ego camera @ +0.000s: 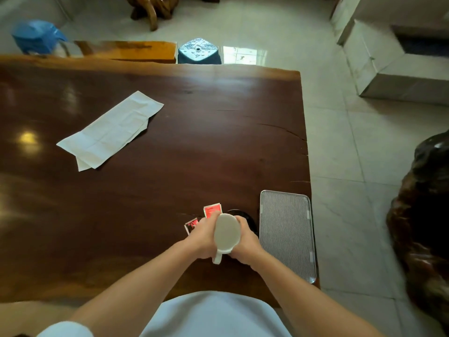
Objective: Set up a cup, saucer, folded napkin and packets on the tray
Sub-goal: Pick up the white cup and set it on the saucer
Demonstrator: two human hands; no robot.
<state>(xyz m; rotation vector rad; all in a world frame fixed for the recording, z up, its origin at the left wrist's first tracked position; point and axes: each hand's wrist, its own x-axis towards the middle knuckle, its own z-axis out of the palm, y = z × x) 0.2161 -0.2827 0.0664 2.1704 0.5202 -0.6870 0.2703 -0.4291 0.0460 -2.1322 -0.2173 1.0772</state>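
Observation:
Both hands hold a white cup [227, 231] above the table, its handle pointing toward me. My left hand [203, 235] grips its left side and my right hand [245, 240] its right side. A dark saucer [245, 216] lies on the table just behind the cup, mostly hidden by it and my right hand. Two red packets lie left of the saucer, one [212, 209] behind the cup and one [192, 224] partly under my left hand. A ribbed metal tray [286, 229] sits at the table's right edge, bare. A white napkin [110, 131] lies unfolded far left.
The dark wooden table [170, 147] ends just right of the tray, with tiled floor beyond. A blue stool [199, 51] and a wooden bench [128, 49] stand behind the table's far edge. A dark carved wooden piece [422, 215] stands on the floor at right.

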